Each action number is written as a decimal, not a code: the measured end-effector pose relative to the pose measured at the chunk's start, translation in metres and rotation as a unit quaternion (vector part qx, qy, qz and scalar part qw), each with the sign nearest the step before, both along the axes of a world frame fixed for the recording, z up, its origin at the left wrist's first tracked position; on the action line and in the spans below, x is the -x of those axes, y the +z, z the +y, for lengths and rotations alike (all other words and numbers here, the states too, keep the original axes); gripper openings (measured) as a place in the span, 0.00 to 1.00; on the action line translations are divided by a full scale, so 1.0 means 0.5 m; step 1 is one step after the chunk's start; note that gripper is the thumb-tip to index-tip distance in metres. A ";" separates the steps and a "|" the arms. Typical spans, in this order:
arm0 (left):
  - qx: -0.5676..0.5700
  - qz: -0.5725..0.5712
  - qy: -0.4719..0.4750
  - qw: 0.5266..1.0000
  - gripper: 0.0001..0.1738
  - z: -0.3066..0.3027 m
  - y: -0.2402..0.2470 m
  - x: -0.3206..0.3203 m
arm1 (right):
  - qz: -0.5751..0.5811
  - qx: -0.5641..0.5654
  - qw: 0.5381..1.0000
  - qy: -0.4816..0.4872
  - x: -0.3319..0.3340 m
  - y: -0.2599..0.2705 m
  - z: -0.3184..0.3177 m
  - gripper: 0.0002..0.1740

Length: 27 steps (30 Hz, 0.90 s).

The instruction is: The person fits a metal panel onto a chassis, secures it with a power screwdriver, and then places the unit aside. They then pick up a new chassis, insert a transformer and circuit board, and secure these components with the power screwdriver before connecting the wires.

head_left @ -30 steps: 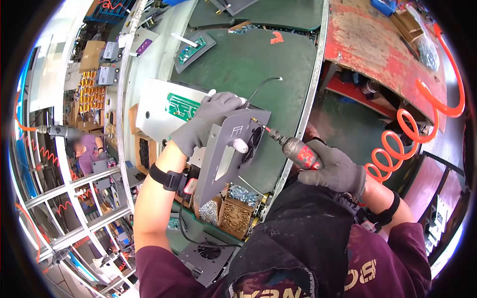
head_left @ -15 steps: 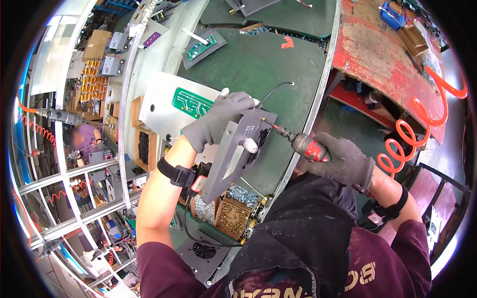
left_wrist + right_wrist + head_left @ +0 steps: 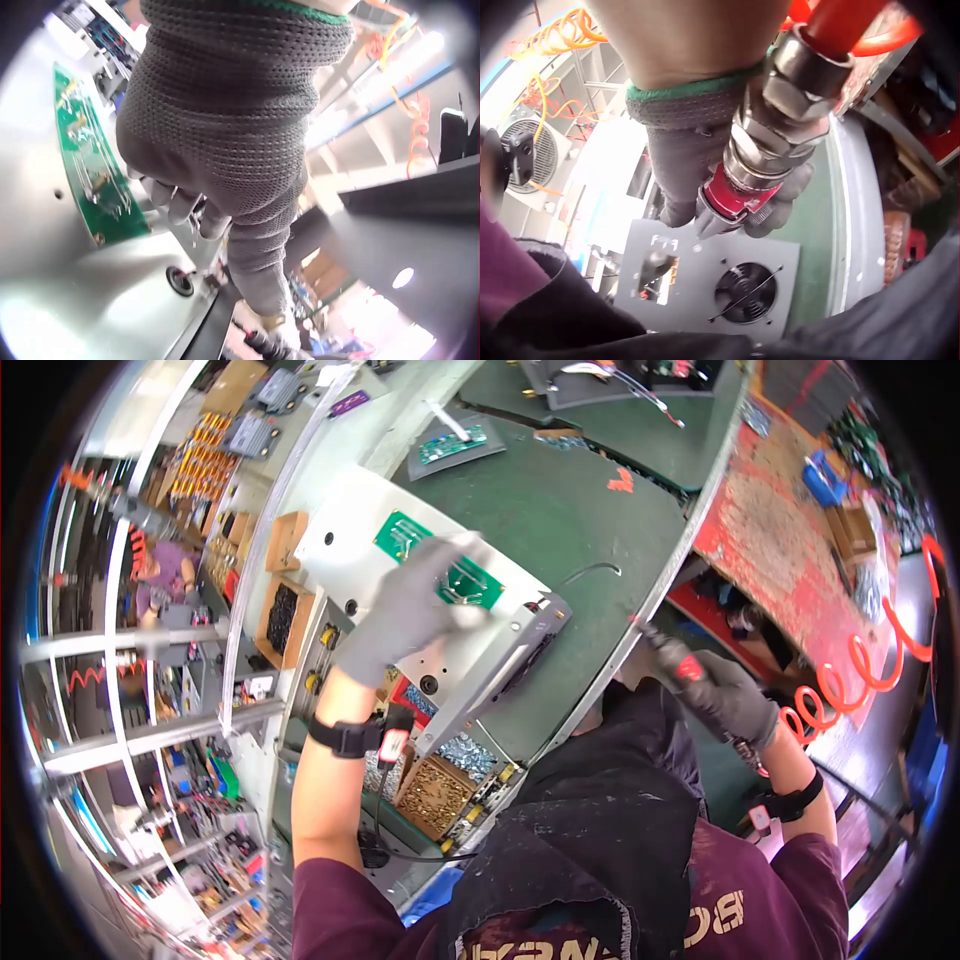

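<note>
My left hand (image 3: 415,600), gloved in grey and blurred by motion, is over the white metal plate (image 3: 345,505) and partly covers its green circuit board (image 3: 405,535). Its fingers and thumb are spread apart in the head view. A dark grey metal panel (image 3: 505,665) stands on edge along the plate's near side. In the right wrist view that panel shows a cutout and a black fan (image 3: 746,292). My right hand (image 3: 735,700), also gloved, grips a red-and-black air screwdriver (image 3: 690,668) by its body. The screwdriver's tip is apart from the panel, past the bench edge.
Boxes of brass screws (image 3: 435,800) and silver screws (image 3: 465,755) sit beside the panel. A small circuit board (image 3: 450,448) lies farther back on the green bench top (image 3: 560,505). A coiled orange air hose (image 3: 850,680) hangs at right, near a worn red table (image 3: 760,525).
My left hand has let go of the grey panel's top edge and moved over the circuit board. The screwdriver in my right hand has drawn back from the panel. The head view has turned.
</note>
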<state>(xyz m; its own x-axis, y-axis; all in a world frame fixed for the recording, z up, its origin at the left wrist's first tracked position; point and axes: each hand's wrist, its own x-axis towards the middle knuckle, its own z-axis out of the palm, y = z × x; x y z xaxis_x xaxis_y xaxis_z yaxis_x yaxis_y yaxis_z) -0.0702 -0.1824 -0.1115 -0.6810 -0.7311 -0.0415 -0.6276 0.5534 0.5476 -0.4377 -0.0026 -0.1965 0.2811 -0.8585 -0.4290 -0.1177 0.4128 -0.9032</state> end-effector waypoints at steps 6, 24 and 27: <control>-0.055 0.228 0.467 0.852 0.27 0.144 -0.077 -0.269 | 0.561 -0.007 0.812 0.161 0.207 -0.060 -0.152 0.30; -0.274 0.125 0.695 0.653 0.22 0.480 -0.390 -0.248 | 0.770 0.151 0.600 0.155 0.434 -0.276 -0.272 0.30; -0.264 0.098 0.695 0.662 0.21 0.448 -0.439 -0.275 | 0.549 0.006 0.794 -0.260 0.512 -0.418 -0.264 0.35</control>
